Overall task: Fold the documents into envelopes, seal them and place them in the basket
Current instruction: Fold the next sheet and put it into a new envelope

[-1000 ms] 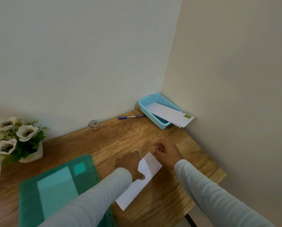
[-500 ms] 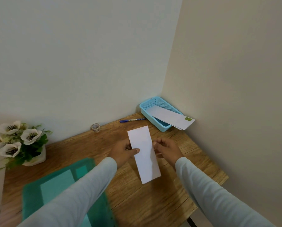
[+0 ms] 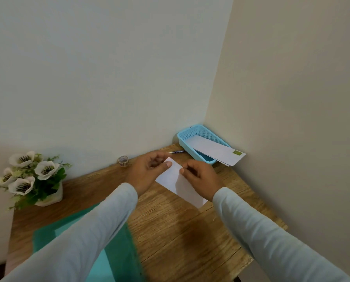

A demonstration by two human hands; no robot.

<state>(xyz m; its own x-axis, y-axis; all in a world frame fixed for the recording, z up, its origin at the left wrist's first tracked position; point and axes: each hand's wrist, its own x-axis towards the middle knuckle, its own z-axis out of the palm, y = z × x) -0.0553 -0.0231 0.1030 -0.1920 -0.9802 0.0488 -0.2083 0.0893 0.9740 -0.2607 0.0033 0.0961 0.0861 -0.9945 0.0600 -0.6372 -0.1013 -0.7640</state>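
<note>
A white folded paper (image 3: 176, 181) is held above the wooden desk (image 3: 180, 241), tilted toward the right. My left hand (image 3: 147, 171) pinches its upper left corner between thumb and fingers. My right hand (image 3: 200, 177) grips its right edge with curled fingers. A light blue basket (image 3: 192, 132) stands in the back right corner. White envelopes (image 3: 216, 152) lie in it and stick out over its right rim; the top one bears a green stamp.
A blue pen (image 3: 177, 152) lies left of the basket. A small tape roll (image 3: 123, 160) stands by the back wall. White flowers in a pot (image 3: 30, 180) occupy the left. A green folder (image 3: 117, 251) lies at the front left, partly under my left sleeve.
The paper went from flat on the desk to lifted upright, then turned so it slants right. Both hands moved up and toward the basket, and my right hand took hold of the paper.
</note>
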